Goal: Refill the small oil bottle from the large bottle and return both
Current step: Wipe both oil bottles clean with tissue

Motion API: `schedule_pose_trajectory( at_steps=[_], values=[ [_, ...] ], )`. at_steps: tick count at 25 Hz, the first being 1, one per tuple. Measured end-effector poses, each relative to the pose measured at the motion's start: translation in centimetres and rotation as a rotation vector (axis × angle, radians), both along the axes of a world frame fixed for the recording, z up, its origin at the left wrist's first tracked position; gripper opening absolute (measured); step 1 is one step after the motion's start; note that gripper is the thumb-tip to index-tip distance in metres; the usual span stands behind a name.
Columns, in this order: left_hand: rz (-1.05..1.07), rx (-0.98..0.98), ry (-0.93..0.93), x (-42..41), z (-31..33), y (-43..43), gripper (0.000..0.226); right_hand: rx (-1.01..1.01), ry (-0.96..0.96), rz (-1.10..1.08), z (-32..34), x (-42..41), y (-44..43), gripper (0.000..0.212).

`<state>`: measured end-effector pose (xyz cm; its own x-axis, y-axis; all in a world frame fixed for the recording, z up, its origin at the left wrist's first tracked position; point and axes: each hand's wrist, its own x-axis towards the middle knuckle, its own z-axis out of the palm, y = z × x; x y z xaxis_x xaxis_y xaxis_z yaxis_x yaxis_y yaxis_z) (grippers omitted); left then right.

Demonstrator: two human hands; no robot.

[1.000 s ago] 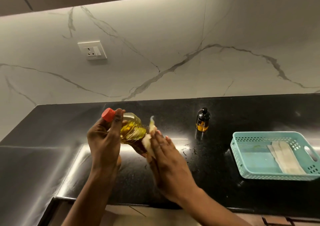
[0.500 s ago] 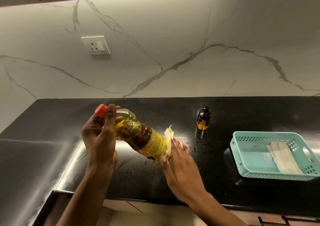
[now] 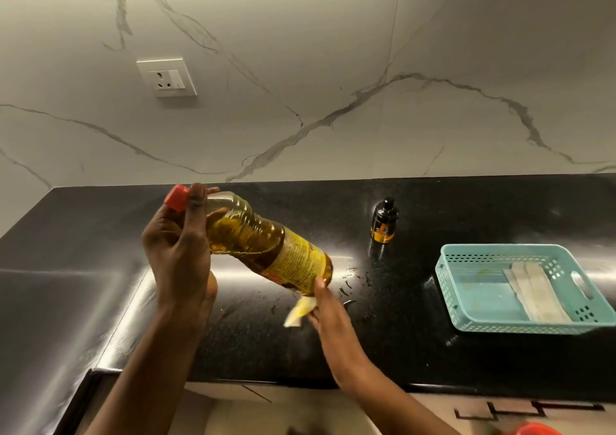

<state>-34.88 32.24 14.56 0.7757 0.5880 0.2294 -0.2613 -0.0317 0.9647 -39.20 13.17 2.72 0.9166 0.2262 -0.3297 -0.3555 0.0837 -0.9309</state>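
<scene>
Now left hand (image 3: 180, 251) grips large bottle (image 3: 266, 244) by its neck, cap up-left, base down-right; right hand (image 3: 330, 311) pinches a tissue (image 3: 296, 313).

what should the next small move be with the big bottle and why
Probably set the large bottle upright on the counter. Its red cap is on, the left hand grips its neck, the right hand holds a tissue by its base, and the small bottle stands capped.

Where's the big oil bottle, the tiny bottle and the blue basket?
big oil bottle (image 3: 300, 261), head view, yellow label.
tiny bottle (image 3: 383, 227), head view, amber body.
blue basket (image 3: 493, 255), head view, back wall.
</scene>
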Motion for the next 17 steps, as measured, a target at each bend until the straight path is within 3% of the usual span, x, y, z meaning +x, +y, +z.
schedule_pose_trajectory(
  at_steps=[2, 3, 7, 11, 14, 17],
  values=[
    [0.002, 0.003, -0.006, 0.1, 0.1, -0.8, 0.02, 0.551, 0.233, -0.232, 1.1, 1.7, 1.2, 0.052],
    [0.014, 0.009, -0.026, 0.1, 0.2, -1.0, 0.02, 0.65, 0.278, -0.283, 1.6, 2.1, 0.8, 0.048],
    [0.051, 0.078, -0.092, -0.1, 0.3, -1.2, 0.02, 0.557, 0.251, -0.311, 2.4, 3.2, -2.3, 0.027],
    [-0.017, 0.114, -0.128, -0.3, 0.2, -2.1, 0.017, 0.668, 0.318, -0.261, 1.9, 3.0, -2.5, 0.042],
    [-0.095, 0.128, -0.129, 0.3, 0.2, -2.1, 0.012, 0.496, 0.374, -0.097, 1.3, 2.3, -1.7, 0.047],
    [-0.127, 0.09, -0.115, 0.4, 0.1, -1.6, 0.015, 0.386, 0.297, -0.224, 1.3, 3.2, -3.1, 0.053]
  ],
)
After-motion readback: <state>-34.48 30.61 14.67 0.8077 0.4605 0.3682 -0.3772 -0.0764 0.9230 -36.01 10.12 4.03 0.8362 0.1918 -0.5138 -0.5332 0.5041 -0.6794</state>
